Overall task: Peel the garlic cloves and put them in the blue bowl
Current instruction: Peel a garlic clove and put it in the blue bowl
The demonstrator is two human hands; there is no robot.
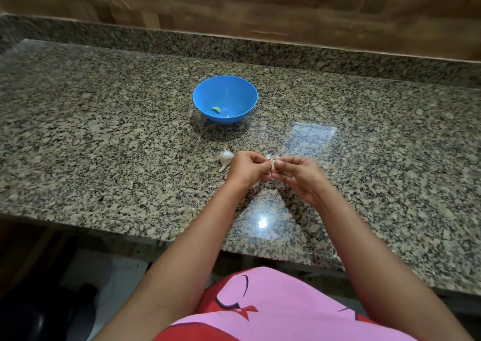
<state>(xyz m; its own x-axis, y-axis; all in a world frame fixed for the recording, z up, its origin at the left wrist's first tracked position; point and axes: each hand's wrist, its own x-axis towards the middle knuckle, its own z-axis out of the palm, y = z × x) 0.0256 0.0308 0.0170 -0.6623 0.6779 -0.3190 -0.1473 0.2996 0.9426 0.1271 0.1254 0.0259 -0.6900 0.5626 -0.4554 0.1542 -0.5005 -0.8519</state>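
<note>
1. Pinching one garlic clove (272, 164) between them, the left hand (247, 170) and right hand (299, 175) meet fingertip to fingertip just above the tabletop (104, 132).
2. Best, I judge, to hold the clove firm with one hand and let the other lift the skin in strips, not squeezing hard, as a bared clove may slip.
3. Just left of the hands lies the rest of the garlic bulb (225, 158); a scrap of skin (268, 156) shows beyond the fingers.
4. Farther back stands the blue bowl (234, 90), with a peeled clove (216, 109) already in it; the finished clove goes there.
</note>
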